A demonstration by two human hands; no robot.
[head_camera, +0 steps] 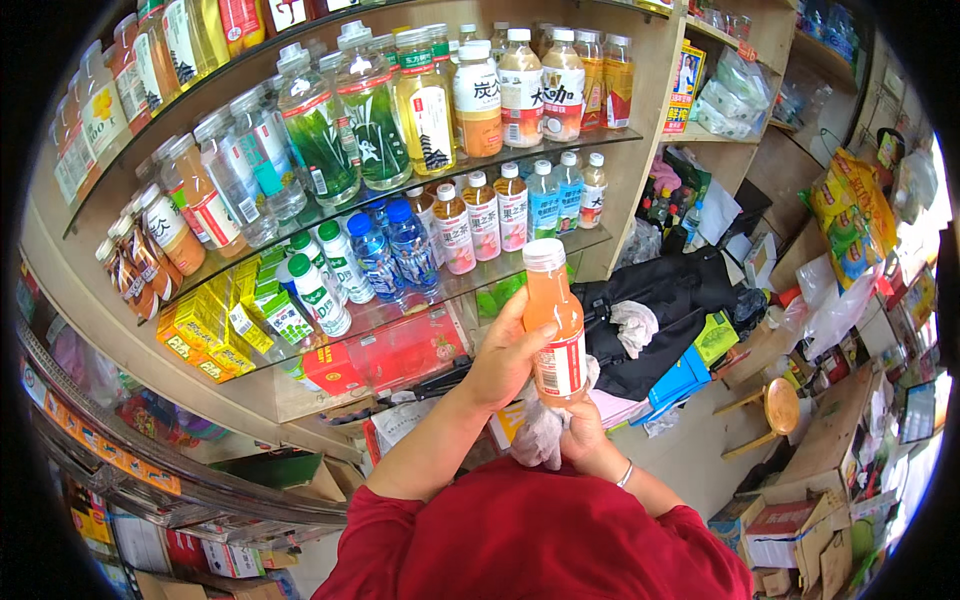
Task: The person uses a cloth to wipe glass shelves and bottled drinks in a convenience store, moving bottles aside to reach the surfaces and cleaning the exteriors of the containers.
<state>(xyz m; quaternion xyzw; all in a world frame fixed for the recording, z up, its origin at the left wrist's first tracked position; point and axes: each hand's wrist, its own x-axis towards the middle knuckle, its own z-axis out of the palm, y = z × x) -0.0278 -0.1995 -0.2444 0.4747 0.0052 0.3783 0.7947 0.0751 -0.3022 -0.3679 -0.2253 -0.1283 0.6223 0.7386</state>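
Observation:
A plastic bottle of orange-pink drink (556,330) with a white cap stands tilted before my chest. My left hand (506,352) grips its side, thumb across the front just above the label. Under the bottle's base, my right hand (583,431) holds a crumpled pale cloth (538,435), which hangs below and partly behind the bottle. A bracelet circles my right wrist. Beyond my hands, rows of drink bottles stand on a glass shelf (480,161), with smaller bottles such as a blue-capped one (411,244) on the shelf below.
Yellow drink cartons (206,337) sit at the lower shelf's left end, above a red box (409,349). Black fabric (660,300) with another crumpled cloth (634,327) lies ahead to the right. A wooden stool (781,406) and cardboard boxes (795,525) stand at the right.

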